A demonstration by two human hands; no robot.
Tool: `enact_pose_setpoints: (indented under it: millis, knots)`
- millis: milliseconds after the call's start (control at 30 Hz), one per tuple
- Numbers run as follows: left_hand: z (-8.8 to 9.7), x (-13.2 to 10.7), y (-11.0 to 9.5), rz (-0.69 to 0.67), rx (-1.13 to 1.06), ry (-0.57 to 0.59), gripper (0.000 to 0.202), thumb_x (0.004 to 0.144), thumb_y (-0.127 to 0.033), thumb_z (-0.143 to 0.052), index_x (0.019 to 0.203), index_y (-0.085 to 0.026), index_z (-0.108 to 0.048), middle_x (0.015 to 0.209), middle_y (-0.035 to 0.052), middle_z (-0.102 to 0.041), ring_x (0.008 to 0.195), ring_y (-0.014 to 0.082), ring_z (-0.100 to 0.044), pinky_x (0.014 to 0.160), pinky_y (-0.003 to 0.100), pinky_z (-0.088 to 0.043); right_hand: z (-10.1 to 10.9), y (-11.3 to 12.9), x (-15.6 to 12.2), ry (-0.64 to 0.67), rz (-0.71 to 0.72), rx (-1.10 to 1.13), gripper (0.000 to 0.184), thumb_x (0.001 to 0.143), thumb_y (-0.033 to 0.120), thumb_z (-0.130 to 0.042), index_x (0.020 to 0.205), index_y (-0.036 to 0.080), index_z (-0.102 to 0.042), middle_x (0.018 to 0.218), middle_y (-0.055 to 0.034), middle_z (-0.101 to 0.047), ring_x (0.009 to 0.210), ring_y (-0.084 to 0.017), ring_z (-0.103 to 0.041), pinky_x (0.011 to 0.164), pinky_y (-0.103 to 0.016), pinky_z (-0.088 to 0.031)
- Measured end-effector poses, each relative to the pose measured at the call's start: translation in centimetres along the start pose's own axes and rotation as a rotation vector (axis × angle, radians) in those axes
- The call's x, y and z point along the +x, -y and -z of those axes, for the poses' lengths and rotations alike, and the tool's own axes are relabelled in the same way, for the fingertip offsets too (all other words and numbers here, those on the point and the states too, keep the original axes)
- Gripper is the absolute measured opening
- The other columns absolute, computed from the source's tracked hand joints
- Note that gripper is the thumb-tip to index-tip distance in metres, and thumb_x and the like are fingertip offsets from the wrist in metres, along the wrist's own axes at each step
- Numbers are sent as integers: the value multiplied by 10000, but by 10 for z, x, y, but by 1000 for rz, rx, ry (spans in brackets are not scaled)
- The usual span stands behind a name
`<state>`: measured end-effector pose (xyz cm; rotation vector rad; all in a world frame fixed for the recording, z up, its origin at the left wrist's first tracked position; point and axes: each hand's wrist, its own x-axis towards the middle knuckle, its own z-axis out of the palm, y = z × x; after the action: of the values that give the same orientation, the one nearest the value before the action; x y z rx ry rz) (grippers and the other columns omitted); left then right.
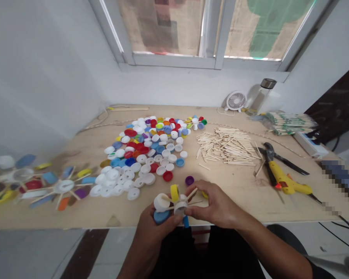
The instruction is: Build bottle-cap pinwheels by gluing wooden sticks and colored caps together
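your left hand (155, 226) and right hand (213, 205) are pinching one cap wheel (180, 208) narrowly, probably for steadying its spokes (193, 193). you are holding it nearer you than the cap heap (142, 158). two other wheels (64, 186) are lying left of that heap; one stick pile (229, 145) and one glue gun (287, 182) are lying right of it, likely for easy reach.

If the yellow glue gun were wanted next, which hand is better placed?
Probably the right hand: it is nearer the glue gun. The left hand is farther away, though both hold the cap-and-stick piece.
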<state>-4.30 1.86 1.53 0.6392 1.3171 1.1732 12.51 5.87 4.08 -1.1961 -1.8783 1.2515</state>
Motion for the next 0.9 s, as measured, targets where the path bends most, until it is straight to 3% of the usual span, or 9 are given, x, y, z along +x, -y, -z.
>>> enact_pose_setpoints:
  millis: [167, 300, 433, 567, 633, 700, 900]
  knots:
    - [3, 4, 2, -11, 60, -13, 352, 445, -316, -859, 724, -150, -722, 620, 28, -719, 583, 189, -634, 560, 268, -489, 0, 2, -3, -4, 42, -65, 215, 776, 267, -727, 966, 199, -653, 973, -10, -685, 928, -164, -624, 841, -282, -449]
    - [9, 10, 2, -14, 115, -140, 354, 428, -336, -863, 693, -158, -712, 602, 22, -713, 580, 214, -645, 517, 284, -501, 28, -3, -20, -46, 108, -160, 230, 877, 335, -610, 1084, 235, -627, 1085, -39, -669, 1033, -186, -599, 923, -344, -441]
    - [17, 18, 2, -43, 85, -228, 326, 436, -322, -868, 687, -174, -721, 637, 25, -738, 615, 205, -661, 549, 264, -523, 85, -39, -62, -371, 24, -510, 242, 910, 327, -500, 1114, 256, -610, 1159, -75, -645, 1112, -242, -571, 956, -440, -426]
    - [19, 24, 4, -39, 26, -257, 308, 425, -290, -879, 666, -187, -718, 665, 17, -752, 640, 190, -669, 583, 244, -524, 146, -87, -119, -713, -121, -862, 303, 864, 404, -474, 1054, 225, -628, 1079, -134, -667, 1005, -317, -622, 872, -480, -471]
    - [19, 26, 5, -48, -1, -262, 304, 425, -281, -877, 665, -186, -716, 664, 13, -751, 645, 187, -669, 600, 246, -521, 167, -105, -142, -705, -171, -971, 300, 847, 357, -467, 1057, 219, -629, 1054, -147, -672, 968, -333, -635, 849, -474, -481]
    - [19, 27, 5, -54, -30, -256, 315, 427, -279, -876, 681, -179, -719, 658, 13, -746, 656, 186, -669, 622, 248, -519, 180, -118, -156, -607, -202, -1023, 309, 842, 283, -458, 1100, 226, -618, 1110, -154, -660, 1010, -334, -625, 889, -459, -463]
    - [22, 30, 5, -14, -116, -211, 390, 402, -251, -888, 734, -143, -714, 662, 6, -727, 669, 170, -657, 676, 259, -511, 188, -143, -151, -471, -210, -1087, 342, 802, 255, -486, 1123, 210, -595, 1178, -198, -629, 1030, -348, -623, 847, -459, -461]
